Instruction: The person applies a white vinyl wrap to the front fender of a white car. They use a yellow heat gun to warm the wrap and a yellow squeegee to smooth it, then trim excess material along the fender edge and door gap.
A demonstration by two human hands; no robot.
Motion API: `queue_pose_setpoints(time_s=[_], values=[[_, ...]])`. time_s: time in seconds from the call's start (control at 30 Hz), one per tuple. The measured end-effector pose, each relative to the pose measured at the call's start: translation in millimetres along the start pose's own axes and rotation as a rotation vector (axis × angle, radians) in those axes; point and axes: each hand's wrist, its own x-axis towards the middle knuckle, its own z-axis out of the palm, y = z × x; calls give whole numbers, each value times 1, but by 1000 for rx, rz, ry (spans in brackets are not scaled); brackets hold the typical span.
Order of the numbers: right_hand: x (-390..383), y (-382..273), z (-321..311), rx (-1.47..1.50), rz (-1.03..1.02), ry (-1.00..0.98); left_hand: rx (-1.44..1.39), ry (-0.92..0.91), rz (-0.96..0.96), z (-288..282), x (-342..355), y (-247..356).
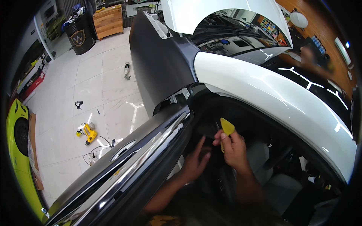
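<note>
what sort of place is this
Probably a car workshop: a car door stands open, a green car shows at the left edge, and a yellow power tool lies on the tiled floor.

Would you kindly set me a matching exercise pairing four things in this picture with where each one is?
Things:
1. Flat, pointed yellow tool
2. Yellow gun-shaped tool
3. Black drum
4. Bright green car

Places:
A. Beside the wooden cabinet
B. At the far left of the picture
C. In the right hand
D. Lying on the tiled floor

Right pairs: 1-C, 2-D, 3-A, 4-B.
</note>
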Motion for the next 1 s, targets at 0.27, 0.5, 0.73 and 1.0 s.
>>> queue_pose_setpoints(time_s=[0.27,0.5,0.73,1.0], values=[[42,-15,13,1,-14,-81,83,451,357,-9,86,21],[91,-20,31,-116,34,-110,418,616,571,-26,136,17],[100,-37,54,-479,-154,132,716,735,518,-29,160,5],[116,-50,53,-412,-176,41,707,764,550,-33,163,5]])
